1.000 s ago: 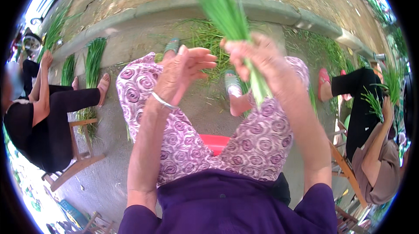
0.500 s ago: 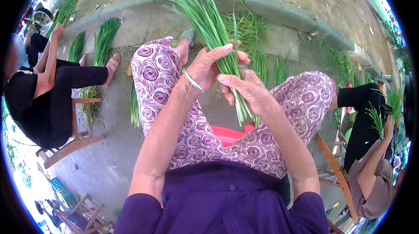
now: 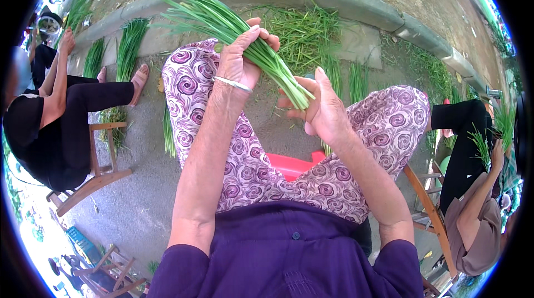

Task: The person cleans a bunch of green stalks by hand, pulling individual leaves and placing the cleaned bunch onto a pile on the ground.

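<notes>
My left hand is closed around a bunch of garlic chives in front of my knees. The long green leaves lean toward the far left, and the pale cut ends point to the near right. Beside those ends my right hand is open, its thumb raised and its fingers apart. Some of its fingertips pass behind the stalk ends, and I cannot tell whether they touch. A silver bangle circles my left wrist.
Loose chive scraps lie beyond my knees, before a concrete curb. A red plastic piece shows between my legs. One person sits at left, another at right, on wooden chairs. More chives lie at far left.
The bunch has tilted toward the left, with its root ends swung up to the right. My right hand has let go of the stalks and spread its fingers; my left hand still holds them.
</notes>
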`<state>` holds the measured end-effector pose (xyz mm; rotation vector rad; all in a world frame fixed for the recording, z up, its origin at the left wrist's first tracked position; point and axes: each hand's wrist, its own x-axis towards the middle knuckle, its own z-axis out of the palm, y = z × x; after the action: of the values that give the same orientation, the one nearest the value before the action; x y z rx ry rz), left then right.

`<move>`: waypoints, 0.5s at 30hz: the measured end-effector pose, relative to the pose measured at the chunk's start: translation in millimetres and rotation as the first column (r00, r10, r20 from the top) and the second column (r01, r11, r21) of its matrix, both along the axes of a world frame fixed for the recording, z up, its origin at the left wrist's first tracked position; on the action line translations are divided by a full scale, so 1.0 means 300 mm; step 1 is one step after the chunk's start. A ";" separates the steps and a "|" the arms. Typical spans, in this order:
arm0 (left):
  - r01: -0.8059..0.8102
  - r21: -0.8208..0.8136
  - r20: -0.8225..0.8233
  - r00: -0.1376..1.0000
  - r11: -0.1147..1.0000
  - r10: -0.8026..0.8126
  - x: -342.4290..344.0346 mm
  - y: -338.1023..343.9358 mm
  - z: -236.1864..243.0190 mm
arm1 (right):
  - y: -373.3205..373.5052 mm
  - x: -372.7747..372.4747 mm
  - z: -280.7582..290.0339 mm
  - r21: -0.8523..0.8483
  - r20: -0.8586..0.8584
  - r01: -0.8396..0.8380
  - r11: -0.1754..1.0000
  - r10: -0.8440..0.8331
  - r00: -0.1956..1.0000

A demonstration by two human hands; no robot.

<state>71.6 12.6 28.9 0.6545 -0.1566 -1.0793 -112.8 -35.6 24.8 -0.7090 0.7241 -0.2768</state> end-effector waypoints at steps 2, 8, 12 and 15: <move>-0.036 0.019 0.061 0.998 0.999 0.035 -0.014 -0.001 0.012 | 0.002 0.003 -0.007 -0.016 -0.017 0.065 0.998 -0.066 0.998; 0.079 0.014 0.169 0.982 0.997 -0.080 -0.055 -0.007 0.019 | 0.016 0.019 -0.021 -0.123 -0.137 0.041 0.992 -0.058 0.989; 0.118 0.047 0.197 0.972 0.992 -0.125 -0.035 -0.002 0.012 | 0.015 -0.016 0.033 -0.397 -0.326 -0.411 0.821 0.292 0.899; 0.185 0.087 0.247 0.948 0.979 -0.201 -0.049 0.006 0.025 | 0.007 -0.031 0.006 -0.508 -0.406 -0.574 0.642 0.409 0.817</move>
<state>56.8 14.4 36.5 0.8475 -0.4179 -1.1886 -122.1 -33.4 26.5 -1.5711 0.6457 0.1139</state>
